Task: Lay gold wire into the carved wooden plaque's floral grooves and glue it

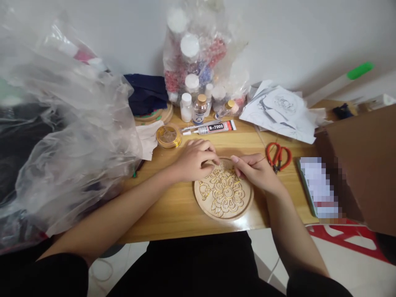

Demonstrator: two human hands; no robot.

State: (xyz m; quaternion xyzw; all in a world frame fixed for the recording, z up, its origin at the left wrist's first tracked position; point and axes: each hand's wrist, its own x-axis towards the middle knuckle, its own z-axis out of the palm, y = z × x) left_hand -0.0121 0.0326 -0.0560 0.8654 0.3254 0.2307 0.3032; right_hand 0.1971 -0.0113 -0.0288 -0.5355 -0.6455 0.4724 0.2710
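A round wooden disc (223, 196) with a gold-outlined flower pattern lies on the wooden table (179, 210) in front of me. My left hand (194, 160) rests on the disc's upper left edge, fingers curled and pinched together at the pattern. My right hand (253, 170) rests on the upper right edge, fingers closed around a thin gold wire that runs off to the right. What the left fingertips pinch is too small to make out.
Red-handled scissors (278, 156) lie right of my hands. A B-7000 glue tube (213, 128), a gold wire spool (168, 136) and small bottles (199, 109) sit behind. A large plastic bag (62, 136) fills the left, a cardboard box (361, 165) the right, paper sketches (280, 111) at back.
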